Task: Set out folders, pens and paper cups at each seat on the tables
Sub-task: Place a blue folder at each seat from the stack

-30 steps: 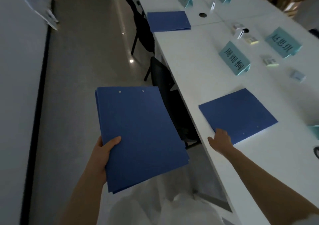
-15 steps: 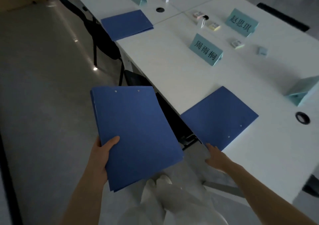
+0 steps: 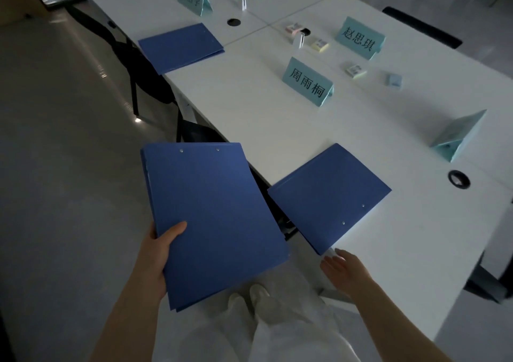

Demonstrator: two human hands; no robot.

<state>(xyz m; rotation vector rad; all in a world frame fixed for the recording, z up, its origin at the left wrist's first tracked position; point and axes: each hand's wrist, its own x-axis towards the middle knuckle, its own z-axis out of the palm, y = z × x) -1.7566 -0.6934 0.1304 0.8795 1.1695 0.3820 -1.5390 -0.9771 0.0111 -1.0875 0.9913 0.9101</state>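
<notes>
The white tabletop [image 3: 277, 117] runs away from me on my right, with teal name cards standing along it, and it already carries two blue folders: one [image 3: 180, 46] at the far seat and one [image 3: 329, 196] lying at an angle by the near edge, in front of the name card [image 3: 307, 82] for this seat, its corner poking a little past the rim. The rest of the stack of blue folders [image 3: 211, 217] sits in my left hand [image 3: 155, 259], thumb on top at the near left corner and fingers beneath, so the whole pile cantilevers out from that one corner. I judge these to be thin card covers: light, fairly stiff across the face but apt to sag at the free end, and smooth enough to slide on one another, so I want the stack kept level. The best hold is at an edge or corner, pinched thumb over fingers; the small rivets mark the clip end, which looks the stiffest part. My right hand [image 3: 345, 271] hangs loose and empty, fingers spread, just short of the near folder's corner and not touching it.
</notes>
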